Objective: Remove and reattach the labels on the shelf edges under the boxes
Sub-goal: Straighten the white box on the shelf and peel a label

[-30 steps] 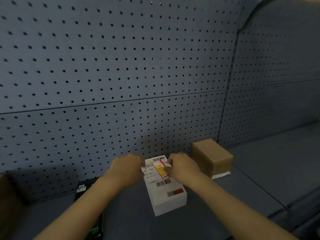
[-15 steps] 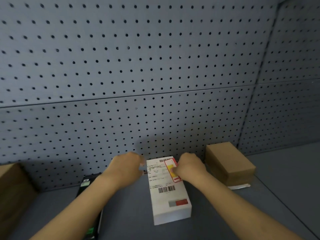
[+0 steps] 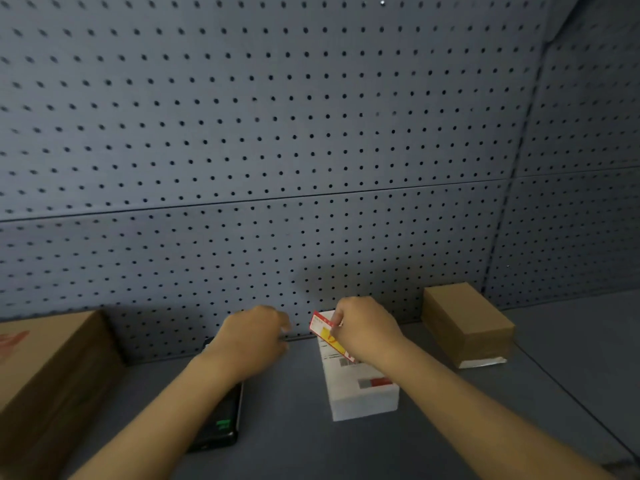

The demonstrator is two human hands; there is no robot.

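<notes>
A white box point(image 3: 360, 389) with printed barcodes lies on the grey shelf point(image 3: 294, 427) near the pegboard. My right hand point(image 3: 363, 329) pinches a red and yellow label point(image 3: 323, 329) and holds it lifted above the far end of the white box. My left hand point(image 3: 254, 336) hovers left of the box, fingers curled loosely, with nothing visible in it. The shelf's front edge is out of view.
A small brown box point(image 3: 467, 323) stands to the right on a white slip. A large cardboard box point(image 3: 45, 368) sits at the left. A black box point(image 3: 221, 424) lies partly under my left forearm. The grey pegboard wall point(image 3: 277, 150) closes the back.
My right hand has peeled the red and yellow label up off the white box's top. My left hand has drawn away from the box to the left. The camera has shifted.
</notes>
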